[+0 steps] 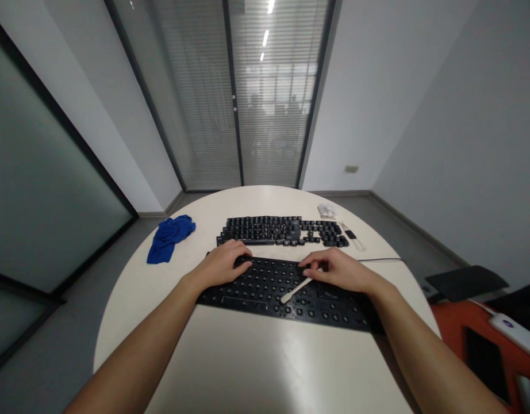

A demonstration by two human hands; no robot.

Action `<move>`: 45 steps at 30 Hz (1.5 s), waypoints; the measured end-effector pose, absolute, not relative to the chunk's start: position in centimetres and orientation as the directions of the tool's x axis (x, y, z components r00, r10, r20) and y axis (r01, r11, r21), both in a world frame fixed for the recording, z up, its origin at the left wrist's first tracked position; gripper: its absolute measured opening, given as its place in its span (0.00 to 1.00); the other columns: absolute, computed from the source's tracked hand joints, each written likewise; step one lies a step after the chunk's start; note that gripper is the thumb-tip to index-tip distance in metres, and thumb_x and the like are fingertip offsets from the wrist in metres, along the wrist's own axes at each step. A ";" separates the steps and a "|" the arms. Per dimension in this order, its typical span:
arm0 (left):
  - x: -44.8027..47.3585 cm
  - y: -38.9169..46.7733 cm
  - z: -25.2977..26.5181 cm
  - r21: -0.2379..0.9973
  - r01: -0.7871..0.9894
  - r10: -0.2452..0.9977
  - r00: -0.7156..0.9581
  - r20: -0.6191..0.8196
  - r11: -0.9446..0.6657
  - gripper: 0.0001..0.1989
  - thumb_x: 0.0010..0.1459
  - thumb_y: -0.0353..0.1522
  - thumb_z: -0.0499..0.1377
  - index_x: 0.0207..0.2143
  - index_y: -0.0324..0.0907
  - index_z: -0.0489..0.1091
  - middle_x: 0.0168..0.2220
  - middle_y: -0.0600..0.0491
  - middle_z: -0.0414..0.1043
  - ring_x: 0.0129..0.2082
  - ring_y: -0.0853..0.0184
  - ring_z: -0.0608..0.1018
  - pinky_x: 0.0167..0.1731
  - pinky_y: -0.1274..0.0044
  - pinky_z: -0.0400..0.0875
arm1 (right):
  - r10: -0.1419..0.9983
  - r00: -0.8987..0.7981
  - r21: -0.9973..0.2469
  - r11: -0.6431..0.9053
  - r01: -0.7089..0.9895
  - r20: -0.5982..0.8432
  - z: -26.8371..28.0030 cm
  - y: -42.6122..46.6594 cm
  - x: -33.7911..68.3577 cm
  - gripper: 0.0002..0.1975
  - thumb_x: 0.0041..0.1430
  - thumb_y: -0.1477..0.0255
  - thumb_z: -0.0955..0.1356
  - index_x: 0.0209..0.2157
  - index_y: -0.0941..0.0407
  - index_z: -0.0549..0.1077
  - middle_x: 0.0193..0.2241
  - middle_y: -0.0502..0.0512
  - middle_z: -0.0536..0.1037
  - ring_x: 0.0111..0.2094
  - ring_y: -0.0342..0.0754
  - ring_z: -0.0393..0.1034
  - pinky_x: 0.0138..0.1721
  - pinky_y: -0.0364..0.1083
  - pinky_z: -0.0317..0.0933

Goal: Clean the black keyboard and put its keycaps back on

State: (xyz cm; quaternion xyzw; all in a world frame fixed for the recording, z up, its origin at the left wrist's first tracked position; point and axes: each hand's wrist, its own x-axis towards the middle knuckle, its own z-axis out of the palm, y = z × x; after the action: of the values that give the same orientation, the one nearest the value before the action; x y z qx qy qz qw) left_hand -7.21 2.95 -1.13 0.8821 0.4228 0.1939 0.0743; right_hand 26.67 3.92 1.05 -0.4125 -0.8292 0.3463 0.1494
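A black keyboard [265, 282] stripped of its keycaps lies across the table, its switch posts showing in rows. My left hand [224, 263] holds the keyboard at its left end, fingers over the far edge and thumb on the top. Over the right half, my right hand [334, 269] is closed on a white cotton swab [297, 289]. The swab slants down to the left, its thick tip at the lower middle rows; whether it touches the surface I cannot tell. Just beyond the keyboard, loose black keycaps [262, 229] lie laid out in keyboard order.
A crumpled blue cloth [170, 234] lies at the table's left. At the far right are a clear plastic bag [327, 210] and a small wire tool with a black handle [350, 234]. A cable [381, 259] runs right. An orange chair [467, 328] holding a power strip [515, 334] stands beside the round table [248, 368].
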 end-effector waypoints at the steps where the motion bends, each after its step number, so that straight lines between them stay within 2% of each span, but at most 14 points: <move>1: -7.2 2.9 -1.2 0.298 0.716 0.774 0.565 0.284 -0.632 0.07 0.65 0.35 0.58 0.44 0.45 0.71 0.43 0.50 0.73 0.46 0.59 0.74 0.48 0.68 0.71 | 0.787 -0.616 -0.698 0.420 0.580 -0.038 1.0 3.9 26.7 0.17 0.61 0.59 0.69 0.44 0.54 0.80 0.29 0.52 0.80 0.28 0.46 0.72 0.30 0.44 0.60; 16: -6.9 3.1 -1.7 0.299 0.714 0.772 0.551 0.318 -0.633 0.05 0.64 0.34 0.58 0.42 0.44 0.71 0.41 0.50 0.73 0.44 0.58 0.73 0.45 0.66 0.71 | 0.827 -0.560 -0.690 0.429 0.583 0.041 0.7 4.2 26.2 0.18 0.62 0.57 0.69 0.44 0.54 0.80 0.32 0.53 0.81 0.33 0.49 0.74 0.37 0.46 0.62; 27: -6.9 2.9 -1.5 0.309 0.716 0.778 0.546 0.311 -0.626 0.06 0.64 0.34 0.57 0.42 0.45 0.71 0.42 0.50 0.73 0.45 0.58 0.73 0.46 0.66 0.71 | 0.842 -0.532 -0.663 0.448 0.599 0.089 0.8 3.9 25.7 0.18 0.64 0.56 0.68 0.44 0.53 0.81 0.35 0.55 0.81 0.36 0.51 0.74 0.38 0.47 0.62; 45: -7.1 3.1 -2.0 0.330 0.711 0.783 0.538 0.313 -0.621 0.06 0.64 0.34 0.58 0.42 0.45 0.71 0.42 0.51 0.73 0.45 0.59 0.73 0.47 0.67 0.71 | 0.899 -0.426 -0.606 0.397 0.689 0.104 0.6 4.6 26.8 0.18 0.64 0.56 0.67 0.43 0.53 0.81 0.34 0.55 0.81 0.33 0.51 0.73 0.36 0.47 0.61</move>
State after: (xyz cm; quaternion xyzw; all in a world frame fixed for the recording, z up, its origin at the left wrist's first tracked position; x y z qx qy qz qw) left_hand -7.08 3.06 -1.96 0.8732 0.4276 0.2191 0.0819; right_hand 26.79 4.60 0.61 -0.4912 -0.8080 0.2453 0.2136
